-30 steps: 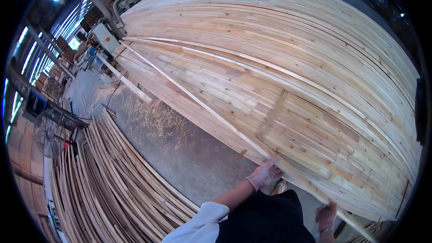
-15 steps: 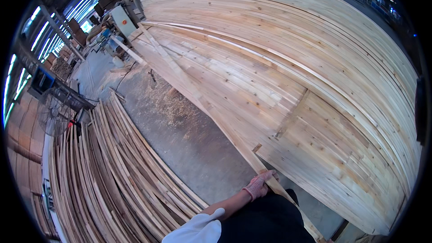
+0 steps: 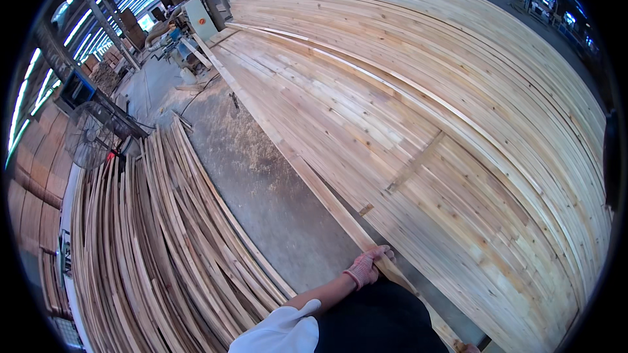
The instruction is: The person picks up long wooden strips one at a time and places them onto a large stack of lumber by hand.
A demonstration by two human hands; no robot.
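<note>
A long, narrow wooden strip [image 3: 333, 206] runs from the lower right up to the far left, along the left edge of the stacked wood panels [image 3: 405, 117]. My left hand [image 3: 368, 268], in a pinkish knit glove, is closed around the strip near my body. At the lower edge only a little of my right hand [image 3: 466, 348] shows, with its fingers closed at the near end of the same strip. Beside my left hand a gap separates the strip from the panel edge; farther off the two meet.
A pile of long wooden strips [image 3: 154, 242] lies to my left. Sawdust [image 3: 245, 137] covers part of the concrete floor between pile and panels. A machine with a pale cabinet [image 3: 199, 18] stands at the far left, and a fan [image 3: 89, 136] beyond the pile. Loose strips lie on the panels.
The wooden strip's far part has swung left, from lying across the panels to lying along their left edge. Both hands stay on it. The view has shifted somewhat.
</note>
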